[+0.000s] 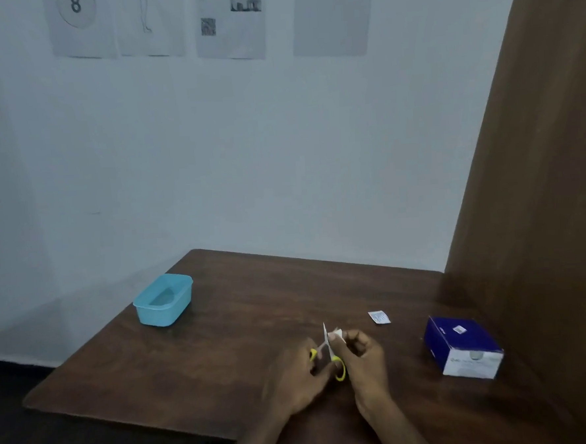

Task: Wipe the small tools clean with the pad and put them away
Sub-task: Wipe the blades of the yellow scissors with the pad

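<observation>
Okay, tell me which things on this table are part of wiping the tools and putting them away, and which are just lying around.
Part of the job:
- scissors, yellow handles, held by the left hand
- white pad, pinched by the right hand against the blades
- blue tub, probably where tools go

Lying about:
- torn sachet
- blue and white box
- papers on wall

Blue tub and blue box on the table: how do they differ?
The tub is light blue plastic, open-topped, with rounded corners; the box is dark blue with a white end face, closed and sharp-edged. The tub sits at the far left of the table, away from the hands; the box sits at the right, beside the brown panel. Both rest flat on the table, untouched.
</observation>
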A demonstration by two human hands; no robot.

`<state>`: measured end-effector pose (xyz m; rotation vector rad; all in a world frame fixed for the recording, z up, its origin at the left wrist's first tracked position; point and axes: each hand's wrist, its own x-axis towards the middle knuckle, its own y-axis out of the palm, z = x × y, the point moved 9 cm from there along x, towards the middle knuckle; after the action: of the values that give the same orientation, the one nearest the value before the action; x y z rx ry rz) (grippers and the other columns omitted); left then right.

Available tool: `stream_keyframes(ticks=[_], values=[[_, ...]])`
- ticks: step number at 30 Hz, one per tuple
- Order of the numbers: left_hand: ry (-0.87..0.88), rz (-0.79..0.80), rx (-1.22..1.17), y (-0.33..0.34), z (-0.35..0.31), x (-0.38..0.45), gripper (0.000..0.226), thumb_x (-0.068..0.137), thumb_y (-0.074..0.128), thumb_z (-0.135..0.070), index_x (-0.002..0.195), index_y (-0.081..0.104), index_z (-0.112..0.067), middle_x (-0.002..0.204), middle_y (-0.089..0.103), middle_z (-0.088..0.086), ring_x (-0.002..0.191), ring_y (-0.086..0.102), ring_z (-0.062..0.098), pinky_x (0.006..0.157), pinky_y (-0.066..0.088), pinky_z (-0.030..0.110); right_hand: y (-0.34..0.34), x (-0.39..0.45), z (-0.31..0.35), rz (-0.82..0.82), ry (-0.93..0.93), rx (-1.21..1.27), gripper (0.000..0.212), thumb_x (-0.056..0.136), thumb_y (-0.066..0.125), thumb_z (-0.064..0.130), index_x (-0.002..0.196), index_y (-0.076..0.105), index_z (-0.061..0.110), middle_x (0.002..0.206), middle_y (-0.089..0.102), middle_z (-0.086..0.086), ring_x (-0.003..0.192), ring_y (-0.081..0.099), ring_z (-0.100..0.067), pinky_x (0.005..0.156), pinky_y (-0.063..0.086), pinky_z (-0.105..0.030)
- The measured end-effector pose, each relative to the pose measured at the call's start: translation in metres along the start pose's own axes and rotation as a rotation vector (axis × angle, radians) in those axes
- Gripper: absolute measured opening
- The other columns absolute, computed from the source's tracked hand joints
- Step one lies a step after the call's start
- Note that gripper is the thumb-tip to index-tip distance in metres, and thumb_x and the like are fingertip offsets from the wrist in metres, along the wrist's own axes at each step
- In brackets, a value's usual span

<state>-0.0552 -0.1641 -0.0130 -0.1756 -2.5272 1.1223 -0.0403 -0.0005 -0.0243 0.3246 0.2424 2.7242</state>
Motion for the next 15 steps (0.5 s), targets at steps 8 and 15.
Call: stream_keyframes(ticks=[8, 15], values=[[0.065, -0.013, 0.178, -0.024, -0.013, 0.048, 0.047, 0.081, 0.059, -0.079, 0.087, 0.049, -0.033, 0.092, 0.07, -0.012, 0.093, 0.069, 0.015, 0.071, 0.047, 0.032, 0.012, 0.057, -0.001, 0.084, 0.07, 0.043, 0.019, 0.087, 0.082, 0.002, 0.105, 0.073, 0.0, 0.093, 0.081, -0.018, 0.079, 0.075, -0.025, 0.069, 0.059, -0.033], [0.165, -0.039, 0.314, -0.007, 0.004, 0.138, 0.052, 0.08, 0.058, -0.082, 0.087, 0.052, -0.031, 0.084, 0.068, -0.011, 0.089, 0.07, 0.017, 0.071, 0.051, 0.032, 0.009, 0.144, -0.013, 0.006, -0.004, 0.013, 0.009, 0.095, 0.079, 0.015, 0.091, 0.073, 0.01, 0.073, 0.073, -0.004, 0.058, 0.052, -0.012, 0.053, 0.045, -0.023]])
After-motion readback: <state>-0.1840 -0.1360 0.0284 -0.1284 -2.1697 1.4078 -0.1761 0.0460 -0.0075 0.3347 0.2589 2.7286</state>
